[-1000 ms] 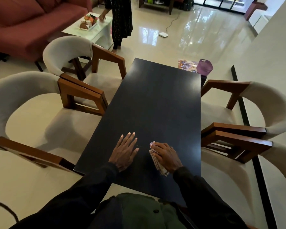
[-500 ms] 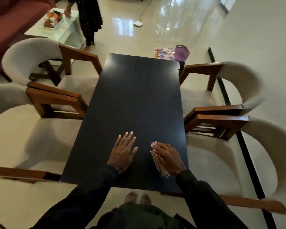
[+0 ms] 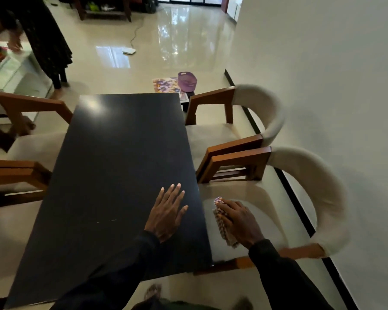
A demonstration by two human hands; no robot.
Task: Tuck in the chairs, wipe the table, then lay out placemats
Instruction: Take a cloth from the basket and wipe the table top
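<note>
Two grips: the left grip (image 3: 167, 214) braces and the right grip (image 3: 239, 220) carries, both by the near right corner of the bench (image 3: 121, 164).
Left: released, fingers straight and spread, palm flat on the dark top close to its right edge. Probably a prop for a body leaning forward.
Right: grasping the checked cloth (image 3: 221, 220), bunched under the fingers so it stays a wad.
Cloth's place: past the bench's right edge, over the seat of the near right chair (image 3: 318, 198). Whether it touches the seat, I cannot tell.
Chairs: the near right chair, far right chair (image 3: 262, 113) and left chairs (image 3: 20, 173) are drawn up against the bench's long sides, so tucking looks done.
Placemats (image 3: 164, 85): beyond the far end, beside a purple basket (image 3: 187, 80). Likely kept off the top until wiping ends.
</note>
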